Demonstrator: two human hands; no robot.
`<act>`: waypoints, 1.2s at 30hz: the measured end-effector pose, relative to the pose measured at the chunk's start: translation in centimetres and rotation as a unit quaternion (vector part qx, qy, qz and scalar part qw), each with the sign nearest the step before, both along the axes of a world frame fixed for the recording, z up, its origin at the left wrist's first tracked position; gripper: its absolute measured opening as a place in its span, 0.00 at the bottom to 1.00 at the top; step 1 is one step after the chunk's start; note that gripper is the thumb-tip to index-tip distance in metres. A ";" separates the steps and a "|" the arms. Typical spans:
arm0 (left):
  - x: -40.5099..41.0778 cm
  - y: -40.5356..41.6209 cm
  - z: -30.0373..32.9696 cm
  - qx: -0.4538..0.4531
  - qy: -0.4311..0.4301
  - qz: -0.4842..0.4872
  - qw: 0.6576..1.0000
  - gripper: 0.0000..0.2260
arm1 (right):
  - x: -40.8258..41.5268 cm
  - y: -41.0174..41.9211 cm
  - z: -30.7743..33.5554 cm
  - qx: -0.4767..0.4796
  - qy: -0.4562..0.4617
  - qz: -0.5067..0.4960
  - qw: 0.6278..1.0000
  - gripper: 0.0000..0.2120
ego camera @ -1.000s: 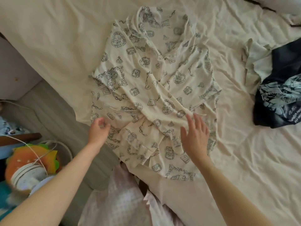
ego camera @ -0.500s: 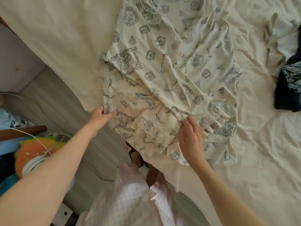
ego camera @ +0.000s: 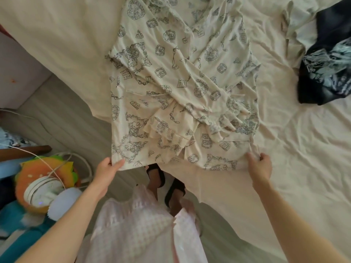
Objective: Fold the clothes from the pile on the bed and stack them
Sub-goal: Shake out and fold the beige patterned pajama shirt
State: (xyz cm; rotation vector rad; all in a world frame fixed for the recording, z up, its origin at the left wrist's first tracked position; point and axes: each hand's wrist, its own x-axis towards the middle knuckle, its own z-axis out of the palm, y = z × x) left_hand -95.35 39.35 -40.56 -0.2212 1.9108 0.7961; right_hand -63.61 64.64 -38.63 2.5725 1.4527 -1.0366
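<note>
Cream printed garment [ego camera: 182,88], soft thin fabric with dark line drawings of cartoon cats, books and frames, spread across the cream bed sheet [ego camera: 57,38], lower hem hanging past the bed edge. Sleeves crossed over the front, lace-trimmed ruffles bunched at the centre. Left hand [ego camera: 106,169] pinching the lower left hem corner, thumb on top. Right hand [ego camera: 260,166] pinching the lower right hem corner. One dark garment [ego camera: 326,69] with pale graphics crumpled at the far right, beside what may be a second pale piece [ego camera: 296,19]. Two black sandals [ego camera: 174,188] on the floor below.
</note>
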 end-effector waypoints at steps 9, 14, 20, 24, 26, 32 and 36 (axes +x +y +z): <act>2.8 -1.8 2.1 0.100 -0.010 0.204 0.974 0.11 | 2.5 -0.1 0.8 -0.122 0.349 -0.313 0.875 0.04; 5.1 -2.0 3.8 0.145 -0.005 0.272 0.951 0.12 | 3.5 -2.2 1.6 -0.088 0.420 -0.332 0.840 0.13; 7.4 -2.2 6.4 0.140 0.025 0.292 0.946 0.15 | 4.9 -2.9 3.8 -0.066 0.421 -0.335 0.840 0.08; 8.5 -3.7 8.0 0.121 0.038 0.283 0.951 0.15 | 6.8 -3.5 4.7 -0.041 0.370 -0.338 0.864 0.10; 9.2 -4.5 8.6 0.117 0.033 0.288 0.950 0.15 | 7.6 -4.0 5.3 -0.031 0.349 -0.337 0.874 0.14; 11.7 -4.7 11.4 0.140 -0.007 0.328 0.934 0.11 | 8.6 -4.9 8.2 -0.036 0.359 -0.342 0.868 0.09; 10.0 -2.4 13.6 0.182 0.001 0.357 0.916 0.07 | 7.7 -2.7 10.1 -0.025 0.385 -0.348 0.854 0.06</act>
